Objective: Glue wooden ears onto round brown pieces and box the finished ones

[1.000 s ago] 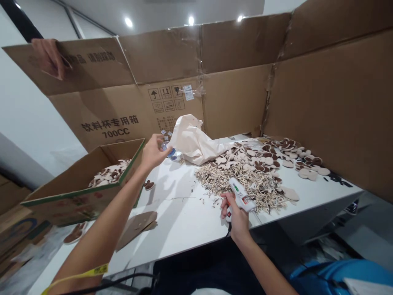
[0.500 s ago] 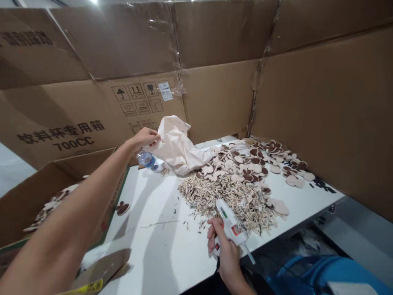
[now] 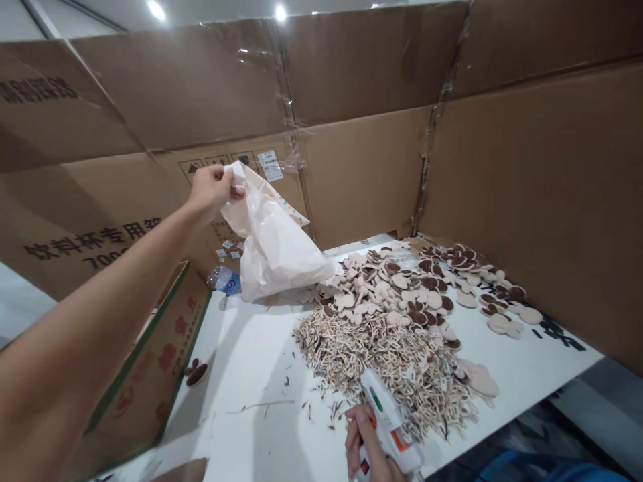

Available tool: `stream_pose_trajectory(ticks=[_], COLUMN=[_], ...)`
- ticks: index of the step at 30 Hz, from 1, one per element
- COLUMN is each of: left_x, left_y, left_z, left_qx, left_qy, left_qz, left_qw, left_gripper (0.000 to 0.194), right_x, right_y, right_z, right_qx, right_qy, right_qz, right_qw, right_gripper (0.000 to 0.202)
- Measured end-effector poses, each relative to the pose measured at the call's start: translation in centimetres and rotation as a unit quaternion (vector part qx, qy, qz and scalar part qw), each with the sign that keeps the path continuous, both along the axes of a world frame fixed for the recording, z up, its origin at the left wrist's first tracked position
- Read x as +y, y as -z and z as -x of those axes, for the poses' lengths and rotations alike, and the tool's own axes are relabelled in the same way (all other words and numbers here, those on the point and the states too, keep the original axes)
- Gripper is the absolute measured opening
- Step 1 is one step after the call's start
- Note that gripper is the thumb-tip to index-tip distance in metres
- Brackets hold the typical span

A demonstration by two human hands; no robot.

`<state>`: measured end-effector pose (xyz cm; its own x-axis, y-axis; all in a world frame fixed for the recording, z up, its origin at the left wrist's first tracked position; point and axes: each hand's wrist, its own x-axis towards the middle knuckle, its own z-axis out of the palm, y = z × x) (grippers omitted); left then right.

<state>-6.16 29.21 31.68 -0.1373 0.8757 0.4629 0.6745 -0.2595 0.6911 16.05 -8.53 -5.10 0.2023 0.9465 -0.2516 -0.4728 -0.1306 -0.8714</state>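
Note:
My left hand (image 3: 213, 186) pinches the top corner of a white plastic bag (image 3: 278, 251), which hangs down toward the table with its lower end against a pile of felt cutouts. In my right hand (image 3: 369, 438) is a white hot glue gun (image 3: 389, 418), gripped by its handle, nozzle pointing away from me. Just beyond the glue gun lies a heap of short, thin pale strips (image 3: 372, 355). Behind the strips spreads the pile of beige and brown rounded felt cutouts (image 3: 382, 284), some with ear-like lobes.
A plastic bottle (image 3: 224, 280) lies left of the bag. The cardboard box (image 3: 145, 368) stands along the table's left side, with one brown cutout (image 3: 195, 372) beside it. Tall cardboard walls (image 3: 362, 174) enclose the back and right of the white table (image 3: 251, 375).
My left hand has lifted the bag's corner up and to the left, stretching the bag out. The right hand keeps its hold on the glue gun. The camera view has tilted upward.

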Motion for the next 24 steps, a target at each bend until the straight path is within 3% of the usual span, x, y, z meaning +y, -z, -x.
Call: stream_pose_trajectory(ticks=[4, 11, 14, 18, 24], left_x=[0.0, -1.8, -2.4, -3.0, -4.6], left_y=[-0.7, -2.5, -3.8, -5.8, -7.3], left_z=[-0.2, -0.5, 0.0, 1.0, 1.9], left_qx=[0.021, 0.071, 0.159, 0.288, 0.271], left_qy=[-0.027, -0.016, -0.075, -0.143, -0.194], left_qz=[-0.005, -0.001, -0.02, -0.085, -0.037], left_qw=[0.999, 0.997, 0.984, 0.943, 0.942], left_gripper=[0.041, 0.038, 0.045, 0.041, 0.044], right_x=[0.0, 0.0, 0.1, 0.3, 0.1], right_y=[0.2, 0.3, 0.7, 0.7, -0.6], right_z=[-0.1, 0.1, -0.1, -0.4, -0.5], right_qx=[0.008, 0.025, 0.031, 0.034, 0.031], right_qy=[-0.007, -0.008, -0.014, -0.037, -0.027], right_qz=[0.005, 0.04, 0.04, 0.033, 0.036], right_qw=[1.0, 0.999, 0.999, 0.998, 0.999], right_gripper=[0.07, 0.072, 0.072, 0.074, 0.072])
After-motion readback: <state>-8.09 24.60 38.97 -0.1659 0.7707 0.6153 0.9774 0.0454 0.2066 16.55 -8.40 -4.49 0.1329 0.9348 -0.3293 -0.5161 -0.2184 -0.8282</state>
